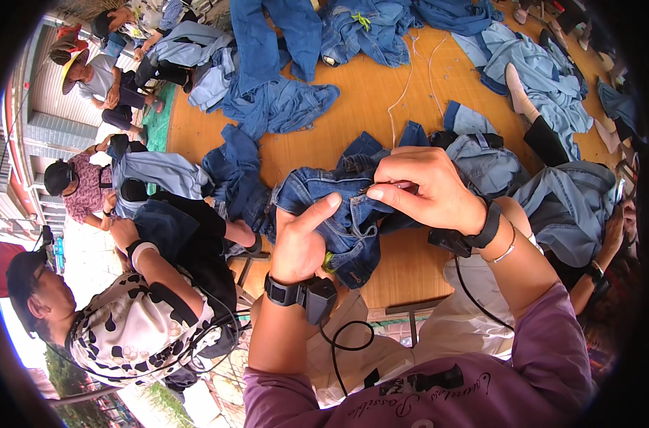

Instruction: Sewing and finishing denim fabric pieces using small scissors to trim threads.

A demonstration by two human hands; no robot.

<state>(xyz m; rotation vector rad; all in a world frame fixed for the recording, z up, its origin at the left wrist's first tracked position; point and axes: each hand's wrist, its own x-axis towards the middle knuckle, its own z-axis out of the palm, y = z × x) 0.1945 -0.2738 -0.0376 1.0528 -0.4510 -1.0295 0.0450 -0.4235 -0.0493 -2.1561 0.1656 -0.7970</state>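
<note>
A pair of dark blue jeans point(338, 232) is bunched up in front of me, its waistband toward me. My left hand point(301, 242) grips the waistband from the left side, thumb laid over the edge and the other fingers hidden behind the cloth. My right hand point(428, 187) is closed in a pinch at the waistband's right end. Between its thumb and fingers shows a small dark red tool point(406, 187), its thin tip at the denim edge; most of it is covered by the fingers, so its exact kind is unclear.
More denim lies across the wooden table point(360, 100), including blue jeans point(278, 107) at the far left and light blue garments point(535, 93) at the far right. A co-worker in a spotted top point(135, 321) sits close on my left. Cables hang from both wrist devices.
</note>
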